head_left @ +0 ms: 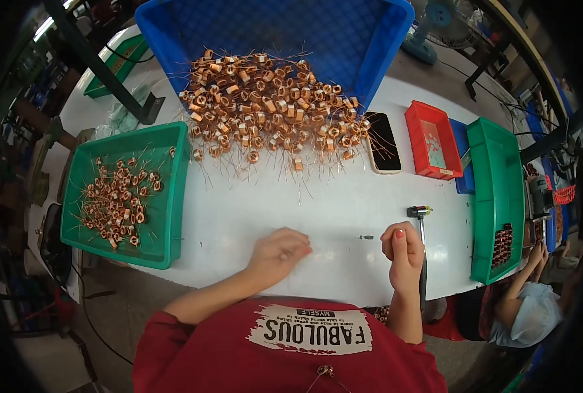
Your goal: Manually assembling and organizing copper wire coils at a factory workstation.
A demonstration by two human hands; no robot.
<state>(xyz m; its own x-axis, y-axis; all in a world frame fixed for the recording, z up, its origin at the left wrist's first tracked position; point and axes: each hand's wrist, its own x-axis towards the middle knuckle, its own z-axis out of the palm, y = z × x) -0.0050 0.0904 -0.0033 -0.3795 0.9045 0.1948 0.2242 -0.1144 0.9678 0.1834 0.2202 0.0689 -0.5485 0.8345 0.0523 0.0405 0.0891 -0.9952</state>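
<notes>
The white table [252,216] takes up most of the room in front of the person in the red shirt. At its far end a big blue bin [370,39] lies tipped, and a large heap of copper coils [272,108] spills out of it onto the table, thin wire legs sticking out all ways. That heap looks like the part still to do, and it is much the bigger share. On the person's left sits a green tray [173,196] with a smaller scatter of coils [118,196] inside, only partly covering its floor, so I would say the job is early, with far more left than done. On the right stand a long green bin [498,196] and a small red box [432,141], and a dark phone [383,141] lies flat near the heap. The right hand [403,252] is curled in a tight grip around the handle of a small hammer [420,216], whose head rests on the table. The left hand [278,252] lies on the table, fingers pinched narrow; I cannot tell if it holds anything. Two tiny dark bits [367,237] lie between the hands.
</notes>
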